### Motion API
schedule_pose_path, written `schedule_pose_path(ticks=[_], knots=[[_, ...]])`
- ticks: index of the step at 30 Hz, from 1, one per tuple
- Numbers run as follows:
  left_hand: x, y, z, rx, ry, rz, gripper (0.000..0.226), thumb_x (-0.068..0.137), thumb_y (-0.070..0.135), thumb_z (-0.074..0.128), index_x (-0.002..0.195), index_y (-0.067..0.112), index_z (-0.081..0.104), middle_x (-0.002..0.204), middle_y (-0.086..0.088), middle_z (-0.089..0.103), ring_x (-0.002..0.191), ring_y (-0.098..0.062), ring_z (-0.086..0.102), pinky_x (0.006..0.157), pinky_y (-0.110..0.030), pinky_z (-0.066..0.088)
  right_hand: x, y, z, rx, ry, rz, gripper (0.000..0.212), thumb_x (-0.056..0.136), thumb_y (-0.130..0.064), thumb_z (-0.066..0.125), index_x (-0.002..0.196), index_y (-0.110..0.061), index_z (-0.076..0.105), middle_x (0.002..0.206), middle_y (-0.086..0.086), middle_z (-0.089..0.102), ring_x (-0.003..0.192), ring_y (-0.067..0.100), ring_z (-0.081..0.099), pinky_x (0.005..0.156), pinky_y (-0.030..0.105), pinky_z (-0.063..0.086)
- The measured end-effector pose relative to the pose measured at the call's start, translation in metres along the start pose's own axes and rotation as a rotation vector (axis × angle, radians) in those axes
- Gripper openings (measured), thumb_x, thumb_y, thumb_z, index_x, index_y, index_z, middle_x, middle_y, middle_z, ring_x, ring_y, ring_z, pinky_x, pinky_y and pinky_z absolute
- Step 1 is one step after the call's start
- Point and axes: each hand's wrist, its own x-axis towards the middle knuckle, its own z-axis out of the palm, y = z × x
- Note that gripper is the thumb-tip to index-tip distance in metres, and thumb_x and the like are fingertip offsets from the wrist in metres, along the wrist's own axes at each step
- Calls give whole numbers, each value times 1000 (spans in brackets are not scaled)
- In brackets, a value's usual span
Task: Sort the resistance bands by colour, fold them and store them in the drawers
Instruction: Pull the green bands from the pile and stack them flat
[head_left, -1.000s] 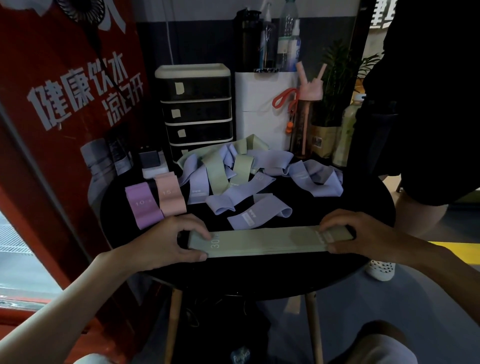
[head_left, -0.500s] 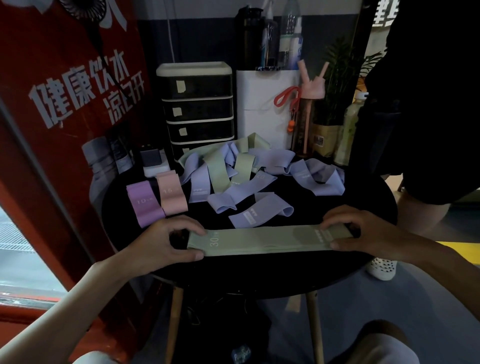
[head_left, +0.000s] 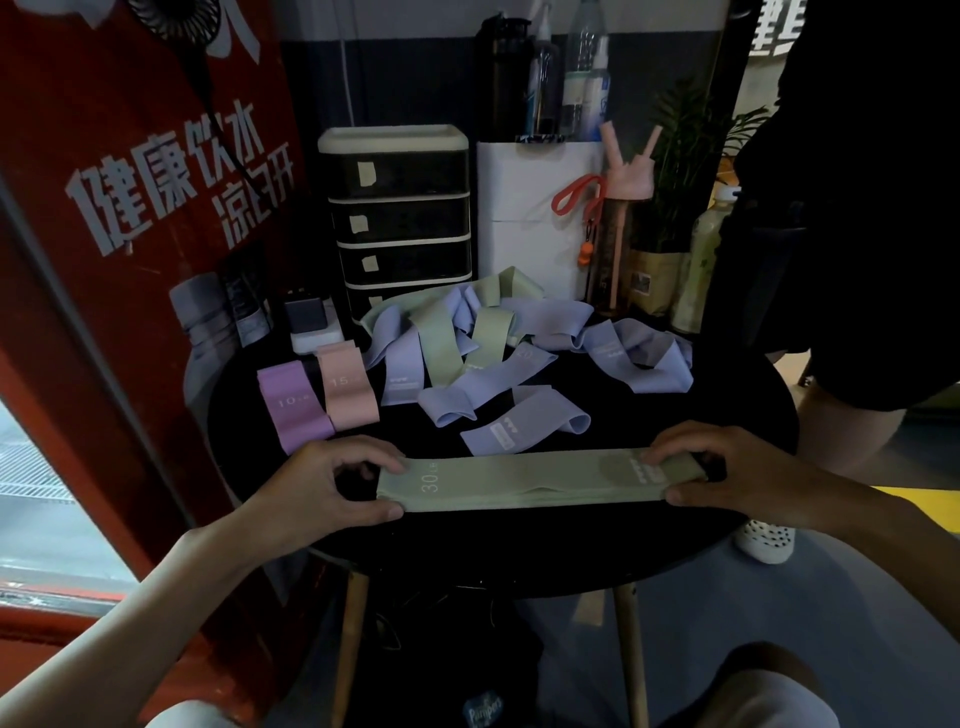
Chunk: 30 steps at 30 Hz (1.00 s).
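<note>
A green resistance band (head_left: 530, 480) marked 30 lies stretched flat across the near side of the round black table (head_left: 545, 551). My left hand (head_left: 322, 488) pinches its left end between thumb and fingers. My right hand (head_left: 727, 473) pinches its right end the same way. Behind it lies a loose heap of lilac bands (head_left: 488, 395) and green bands (head_left: 441, 345). A folded purple band (head_left: 293, 405) and a folded pink band (head_left: 345, 387) lie side by side at the left. The black drawer unit (head_left: 397, 218) stands at the back with its drawers pushed in.
A white box (head_left: 535, 218) with bottles on top stands right of the drawers, next to a pink bottle (head_left: 621, 234) and a potted plant (head_left: 670, 218). A person in dark clothes (head_left: 857, 182) stands at the table's right. A red poster panel (head_left: 130, 260) lines the left.
The green band lies a little flatter between my hands, and both hands keep hold of its ends. Nothing else on the table has moved.
</note>
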Motion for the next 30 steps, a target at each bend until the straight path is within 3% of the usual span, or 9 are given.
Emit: schedule_pose_path(ticks=[5, 8, 10, 13, 17, 19, 22, 25, 30], knots=[[4, 3, 1, 5, 22, 3, 44, 61, 24, 94, 98, 36, 74, 114, 17, 69, 106, -12, 64, 95, -17, 47, 4, 2, 3, 9, 76, -1, 33, 75, -15, 82, 95, -40, 72, 114, -29, 57, 112, -7, 53, 89, 6, 41], [4, 3, 1, 15, 16, 22, 43, 60, 41, 88, 99, 34, 73, 114, 15, 68, 106, -13, 64, 95, -21, 48, 4, 1, 2, -11, 70, -15, 41, 75, -18, 82, 100, -46, 66, 115, -30, 55, 112, -7, 52, 90, 6, 40], [5, 4, 0, 40, -18, 31, 47, 59, 55, 85, 100, 35, 73, 115, 15, 67, 110, -12, 63, 99, -23, 47, 4, 0, 0, -37, 35, -20, 36, 73, -31, 83, 100, -47, 67, 117, -29, 55, 115, -7, 50, 92, 7, 40], [9, 15, -3, 127, -60, 49, 50, 63, 67, 78, 103, 38, 72, 121, 20, 59, 119, -6, 56, 100, -15, 40, 9, -5, -4, -99, 59, -6, 26, 70, -46, 80, 94, -47, 71, 125, -26, 52, 122, -12, 41, 100, 8, 32], [26, 42, 6, 269, -10, 172, 42, 78, 59, 65, 113, 36, 67, 123, 26, 54, 126, 2, 45, 101, -6, 29, 24, -35, 4, -170, 133, -158, 33, 72, -56, 66, 101, -40, 68, 118, -22, 58, 116, -10, 46, 103, 25, 37], [37, 56, 18, 337, -74, 252, 39, 85, 54, 61, 113, 30, 70, 120, 22, 58, 122, 1, 49, 104, -16, 35, 35, -52, 15, -161, 91, -246, 31, 82, -43, 68, 108, -28, 71, 113, -15, 63, 109, -7, 54, 96, 23, 44], [48, 65, 36, 476, -186, 316, 26, 91, 45, 61, 111, 30, 71, 113, 20, 63, 111, 2, 53, 98, -29, 44, 48, -63, 35, -203, -5, -314, 24, 90, -30, 68, 113, -24, 72, 107, -14, 64, 101, 0, 59, 89, 23, 47], [50, 59, 43, 497, -218, 351, 20, 93, 38, 62, 104, 28, 74, 107, 15, 65, 102, -2, 57, 89, -35, 48, 54, -57, 50, -289, -66, -300, 27, 92, -33, 65, 117, -27, 69, 104, -19, 51, 99, -2, 52, 88, 24, 45], [52, 54, 43, 492, -246, 348, 15, 91, 33, 65, 103, 27, 74, 109, 14, 62, 104, -2, 56, 91, -32, 46, 55, -57, 52, -353, -85, -307, 32, 92, -41, 60, 120, -29, 67, 107, -14, 47, 100, -1, 47, 87, 27, 44]])
